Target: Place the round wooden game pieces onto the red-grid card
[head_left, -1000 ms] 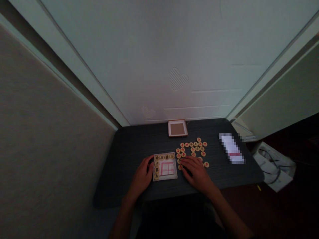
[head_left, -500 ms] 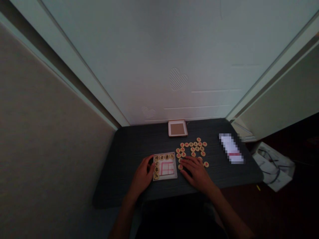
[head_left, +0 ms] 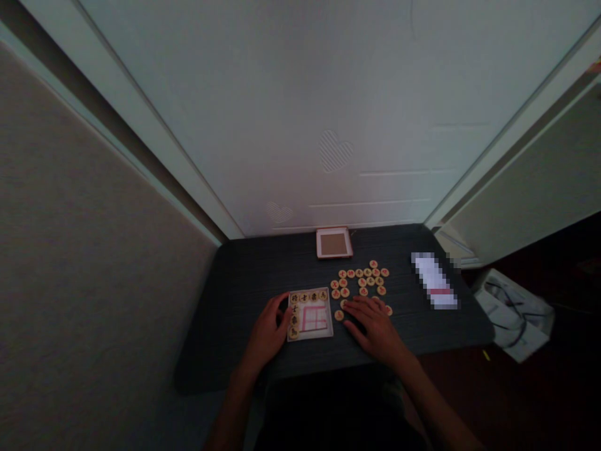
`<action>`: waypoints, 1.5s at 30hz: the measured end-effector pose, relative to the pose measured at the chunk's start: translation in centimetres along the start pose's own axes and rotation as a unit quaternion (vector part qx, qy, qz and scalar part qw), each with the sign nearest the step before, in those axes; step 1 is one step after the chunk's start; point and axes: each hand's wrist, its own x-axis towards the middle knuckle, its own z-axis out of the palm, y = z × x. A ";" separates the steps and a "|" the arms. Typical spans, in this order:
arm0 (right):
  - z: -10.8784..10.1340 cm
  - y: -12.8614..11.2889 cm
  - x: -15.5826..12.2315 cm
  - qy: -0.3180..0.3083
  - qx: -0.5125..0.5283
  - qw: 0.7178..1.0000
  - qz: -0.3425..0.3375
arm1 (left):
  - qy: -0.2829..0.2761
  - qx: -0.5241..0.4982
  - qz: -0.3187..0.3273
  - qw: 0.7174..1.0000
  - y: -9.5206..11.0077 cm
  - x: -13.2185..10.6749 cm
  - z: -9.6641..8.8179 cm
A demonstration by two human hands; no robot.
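My left hand grips the left side of a shallow white box, its thumb and fingers curled at the edge. Xiangqi pieces with black characters line the box's top and left sides inside; its floor bears a pink grid. To the right of the box, my right hand lies palm down, fingers stretched out. Its fingertips touch a xiangqi piece and cover others in part. Loose xiangqi pieces with red characters are spread beyond the fingers, and one piece lies between box and thumb.
A box lid with a brown centre lies at the back of the dark table, near the white panel. A pixelated phone-like object rests at the right. Beyond the table's right edge stands a white box with cables.
My right hand has shifted slightly to the right, and the piece under its fingertips has moved right with it, away from the box. My left hand stays on the box's side.
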 end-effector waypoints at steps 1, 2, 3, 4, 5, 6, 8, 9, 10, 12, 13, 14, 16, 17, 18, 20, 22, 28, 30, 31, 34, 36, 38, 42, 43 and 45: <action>0.0 0.0 -0.1 0.000 0.001 1.000 -0.001 | -0.001 0.000 0.000 1.000 0.0 0.0 0.0; 0.0 0.1 -0.1 0.001 0.001 1.000 -0.002 | -0.002 0.000 0.002 1.000 0.0 0.0 0.0; 0.0 0.1 -0.2 0.003 0.000 1.000 -0.004 | -0.002 0.000 0.004 1.000 0.0 0.1 0.0; 0.0 0.1 -0.3 0.005 -0.001 1.000 -0.005 | -0.001 0.001 0.007 1.000 0.0 0.1 0.0; -0.1 0.1 -0.4 0.007 -0.002 1.000 -0.007 | 0.002 0.002 0.009 1.000 0.0 0.1 0.0; -0.1 0.1 -0.5 0.009 -0.002 1.000 -0.007 | 0.004 0.004 0.010 1.000 0.0 0.1 0.0; -0.1 0.1 -0.6 0.010 -0.001 1.000 -0.007 | 0.009 0.007 0.010 1.000 0.0 0.1 0.0; -0.1 0.1 -0.7 0.011 0.000 1.000 -0.007 | 0.010 0.007 0.009 1.000 0.0 0.1 0.0; -0.2 0.1 -0.8 0.012 0.002 1.000 -0.007 | 0.010 0.006 0.009 1.000 0.0 0.1 0.0; -0.2 0.0 -0.8 0.015 0.003 1.000 -0.007 | 0.010 0.002 0.009 1.000 0.0 0.0 0.0; -0.2 0.0 -0.9 0.016 0.004 1.000 -0.006 | 0.010 0.001 0.009 1.000 0.0 0.0 0.0; -0.3 0.0 -0.9 0.015 0.004 1.000 -0.006 | 0.009 0.001 0.009 1.000 0.0 0.0 0.0; -0.3 0.0 -1.0 0.013 0.005 1.000 -0.006 | 0.010 0.001 0.008 1.000 0.0 0.0 0.1; -0.3 -0.1 -1.1 0.013 0.006 1.000 -0.005 | 0.011 0.001 0.008 1.000 0.1 0.0 0.1; -0.3 -0.1 -1.1 0.014 0.006 1.000 -0.004 | 0.012 0.000 0.008 1.000 0.0 0.0 0.1; -0.3 -0.1 -1.2 0.017 0.009 1.000 -0.002 | 0.013 0.000 0.011 1.000 0.0 0.1 0.1; -0.4 -0.2 -1.3 0.014 0.011 1.000 -0.001 | 0.011 0.002 0.012 1.000 0.0 0.1 0.1; -0.7 -0.5 -1.4 0.010 0.010 1.000 0.000 | 0.007 0.004 0.009 1.000 0.0 0.0 0.0; -0.8 -0.6 -1.5 0.011 0.009 1.000 -0.001 | 0.007 0.002 0.007 1.000 0.0 0.0 0.1; -0.8 -0.7 -1.5 0.010 0.009 1.000 -0.001 | 0.009 0.001 0.006 1.000 0.0 0.0 0.1; -0.8 -0.8 -1.7 0.008 0.009 1.000 0.001 | 0.013 0.001 0.008 1.000 0.0 0.0 0.2; -0.8 -0.8 -1.9 0.011 0.008 1.000 0.002 | 0.014 0.003 0.008 1.000 0.1 0.0 0.2; -0.7 -0.9 -2.1 0.013 0.008 1.000 0.004 | 0.011 0.005 0.008 1.000 0.1 0.0 0.1; -0.7 -1.0 -2.5 0.005 0.018 1.000 0.000 | 0.007 0.001 0.007 1.000 0.2 0.0 0.1; -0.6 -1.1 -2.6 0.003 0.020 1.000 -0.003 | 0.008 0.000 0.007 1.000 0.2 0.0 0.1; -0.7 -1.2 -2.8 0.002 0.022 1.000 -0.006 | 0.010 0.001 0.006 1.000 0.2 0.0 0.1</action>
